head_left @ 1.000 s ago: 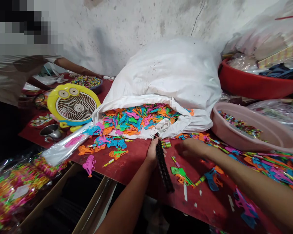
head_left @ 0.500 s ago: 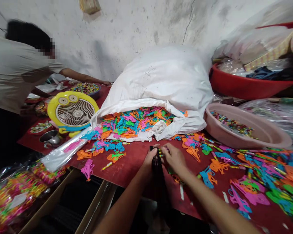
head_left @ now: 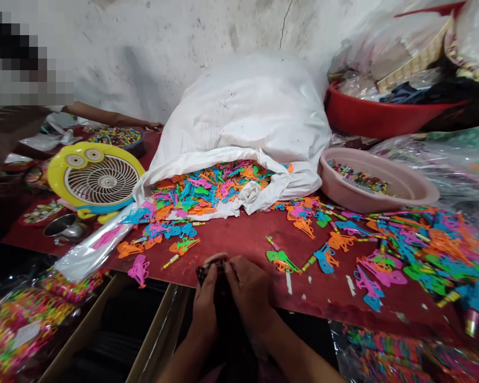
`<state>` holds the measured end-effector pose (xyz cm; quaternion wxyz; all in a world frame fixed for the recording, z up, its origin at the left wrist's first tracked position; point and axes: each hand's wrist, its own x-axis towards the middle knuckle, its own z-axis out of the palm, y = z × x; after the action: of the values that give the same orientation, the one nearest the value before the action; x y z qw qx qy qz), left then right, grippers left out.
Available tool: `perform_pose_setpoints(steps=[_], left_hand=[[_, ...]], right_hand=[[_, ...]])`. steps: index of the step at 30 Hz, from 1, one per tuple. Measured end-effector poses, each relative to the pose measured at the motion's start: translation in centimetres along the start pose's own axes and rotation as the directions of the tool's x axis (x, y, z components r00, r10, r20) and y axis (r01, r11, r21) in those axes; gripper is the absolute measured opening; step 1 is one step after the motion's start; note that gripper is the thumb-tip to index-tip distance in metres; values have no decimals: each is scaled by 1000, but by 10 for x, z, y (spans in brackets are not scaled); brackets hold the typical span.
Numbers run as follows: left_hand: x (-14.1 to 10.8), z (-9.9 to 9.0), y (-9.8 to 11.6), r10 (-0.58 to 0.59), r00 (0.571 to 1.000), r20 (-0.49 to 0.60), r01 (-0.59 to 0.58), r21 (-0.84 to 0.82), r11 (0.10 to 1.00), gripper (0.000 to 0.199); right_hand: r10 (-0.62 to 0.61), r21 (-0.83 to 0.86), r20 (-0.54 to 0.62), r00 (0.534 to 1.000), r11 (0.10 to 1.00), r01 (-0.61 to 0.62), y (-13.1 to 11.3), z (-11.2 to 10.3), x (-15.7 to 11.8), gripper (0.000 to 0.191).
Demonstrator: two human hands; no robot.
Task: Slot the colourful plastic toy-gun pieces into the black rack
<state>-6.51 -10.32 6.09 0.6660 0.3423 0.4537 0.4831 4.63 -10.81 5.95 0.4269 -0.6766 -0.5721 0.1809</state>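
Both hands are close together at the table's front edge, in front of the white sack's opening. My left hand [head_left: 206,298] is closed around a long, dark, black piece [head_left: 203,272] with a few small gaps or holes along it; its exact kind is unclear. My right hand [head_left: 250,284] presses against the same black piece from the right, its fingers bent and touching it. Both hands hide much of it, and its lower part merges with the dark area below. Nearest on the table are a green toy gun [head_left: 281,259] and a small yellow-labelled stick [head_left: 170,261].
Behind stands a big white sack [head_left: 255,111] spilling colourful plastic toy guns [head_left: 207,186]. A yellow fan [head_left: 99,178] and metal cup [head_left: 65,229] are left; a pink basin [head_left: 407,186] and loose toys lie right. A cardboard box [head_left: 151,330] stands below. A co-worker's arm [head_left: 107,114] reaches in.
My hands have come down and left, nearer to me, with the black piece between them. The view has shifted right. The small colourful bits seen at my right fingers no longer show.
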Motion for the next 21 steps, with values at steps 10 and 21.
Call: perform_pose_setpoints(steps=[10,21], left_hand=[[-10,24,11,145,985,93,-151,62,987,39],[12,30,0,-133,899,416,78,146,986,63]], right_hand=[[24,-13,-61,998,1000,-25,-13,-31,7,35],[-3,-220,244,970,974,58,23,-95,28,30]])
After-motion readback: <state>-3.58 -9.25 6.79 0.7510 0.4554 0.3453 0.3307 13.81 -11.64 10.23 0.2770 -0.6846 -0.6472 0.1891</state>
